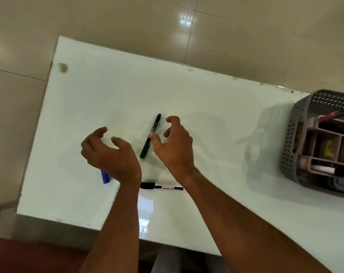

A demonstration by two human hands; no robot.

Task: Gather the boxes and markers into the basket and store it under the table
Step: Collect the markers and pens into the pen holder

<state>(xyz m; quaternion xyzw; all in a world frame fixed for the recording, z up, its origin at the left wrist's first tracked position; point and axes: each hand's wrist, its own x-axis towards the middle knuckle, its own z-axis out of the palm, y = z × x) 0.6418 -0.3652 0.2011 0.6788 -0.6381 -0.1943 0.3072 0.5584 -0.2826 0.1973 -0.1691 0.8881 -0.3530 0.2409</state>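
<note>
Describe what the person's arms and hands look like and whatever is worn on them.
Both forearms are bare up to the frame's lower edge: no sleeves show. The left hand and right hand wear no gloves, and no watch, bracelet or ring shows on the wrists or on the fingers in view. No markings show on the forearms.

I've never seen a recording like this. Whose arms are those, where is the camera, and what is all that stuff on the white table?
There is no machine here: a person wears a camera on the head, looking down at their own bare arms. The left hand and right hand hover over a white table with fingers loosely curled, holding nothing. A green marker lies between them, a black-and-white marker near the wrists, and a blue marker shows partly under the left hand. At the right edge sits a grey basket, already holding boxes and markers.
</note>
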